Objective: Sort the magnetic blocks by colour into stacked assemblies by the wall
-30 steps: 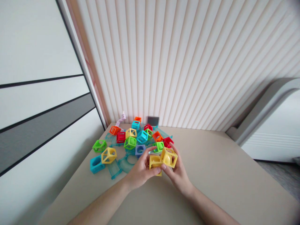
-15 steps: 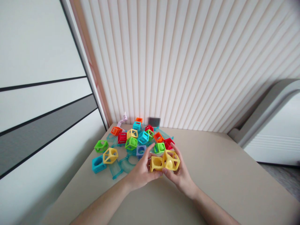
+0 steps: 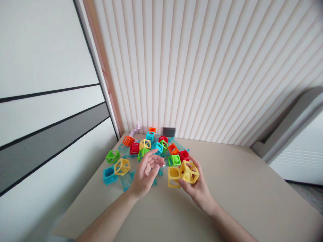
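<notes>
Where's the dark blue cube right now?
Head view: the dark blue cube is not visible; the left hand covers the pile just left of the green cube.

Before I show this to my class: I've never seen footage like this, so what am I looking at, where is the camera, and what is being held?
The camera sits on a person's head, looking forward and down at their own bare arms; there is no machine. The right hand holds two joined yellow cube frames. The left hand is open, holding nothing, above a pile of coloured cube frames and clear teal track pieces on a beige table. A loose yellow cube frame lies to the left. A ribbed wall stands behind.
</notes>
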Tool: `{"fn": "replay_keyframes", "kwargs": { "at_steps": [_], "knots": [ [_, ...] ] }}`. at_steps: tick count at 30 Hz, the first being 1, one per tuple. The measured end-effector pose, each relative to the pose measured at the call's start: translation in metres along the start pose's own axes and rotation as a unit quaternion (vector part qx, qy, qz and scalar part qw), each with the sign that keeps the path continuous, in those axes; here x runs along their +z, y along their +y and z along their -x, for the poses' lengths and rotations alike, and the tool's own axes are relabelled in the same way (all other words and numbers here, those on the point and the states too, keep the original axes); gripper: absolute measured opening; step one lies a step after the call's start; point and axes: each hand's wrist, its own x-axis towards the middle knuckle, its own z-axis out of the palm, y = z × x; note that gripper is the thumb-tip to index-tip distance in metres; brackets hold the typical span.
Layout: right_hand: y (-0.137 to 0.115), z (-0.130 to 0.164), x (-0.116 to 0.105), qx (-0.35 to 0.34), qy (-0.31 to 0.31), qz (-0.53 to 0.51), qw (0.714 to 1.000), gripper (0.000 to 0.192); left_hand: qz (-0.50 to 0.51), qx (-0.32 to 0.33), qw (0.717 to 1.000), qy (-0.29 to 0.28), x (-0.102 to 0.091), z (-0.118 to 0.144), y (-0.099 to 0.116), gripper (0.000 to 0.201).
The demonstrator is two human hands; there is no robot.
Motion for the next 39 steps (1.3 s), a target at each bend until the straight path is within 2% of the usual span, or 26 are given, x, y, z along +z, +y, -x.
{"fn": "replay_keyframes", "kwargs": {
  "at_steps": [2,4,5,8,11,13,15,18,26,31,36,39],
  "knots": [
    [0.004,0.0,-0.001,0.0,-0.001,0.012,1.0,0.08,-0.122,0.045,0.991,0.043,-0.015,0.003,0.01,0.033],
    [0.008,0.001,-0.002,0.0,-0.003,0.014,1.0,0.081,-0.3,0.07,0.948,0.074,-0.039,0.007,0.019,0.024],
    [0.009,0.001,-0.003,0.0,-0.004,0.013,1.0,0.081,-0.372,0.068,0.921,0.091,-0.053,0.01,0.023,0.028],
    [0.01,0.003,-0.003,0.004,-0.006,0.014,1.0,0.079,-0.498,-0.002,0.862,0.097,-0.101,0.017,0.025,0.046],
    [0.007,0.006,-0.001,0.004,-0.009,0.026,1.0,0.076,-0.533,-0.1,0.838,0.066,-0.139,0.023,0.014,0.064],
    [0.006,0.006,0.0,0.001,-0.013,0.034,0.999,0.075,-0.535,-0.136,0.833,0.034,-0.151,0.025,0.006,0.065],
    [0.005,0.006,0.0,-0.003,-0.015,0.04,0.999,0.074,-0.531,-0.15,0.834,0.008,-0.154,0.024,0.0,0.058],
    [0.005,0.005,0.0,-0.011,-0.014,0.052,0.998,0.073,-0.525,-0.146,0.839,-0.001,-0.15,0.02,-0.005,0.045],
    [0.009,0.004,-0.002,-0.011,-0.018,0.08,0.997,0.07,-0.488,-0.07,0.867,0.074,-0.143,0.017,-0.019,0.038],
    [0.01,0.004,-0.001,-0.007,-0.018,0.073,0.997,0.073,-0.501,0.014,0.861,0.085,-0.147,0.017,-0.028,0.041],
    [0.012,0.004,0.0,-0.007,-0.013,0.068,0.998,0.075,-0.494,0.091,0.859,0.1,-0.141,0.014,-0.018,0.047],
    [0.014,0.004,-0.001,-0.01,-0.01,0.063,0.998,0.075,-0.433,0.109,0.884,0.14,-0.12,0.008,-0.006,0.05]
  ]
}}
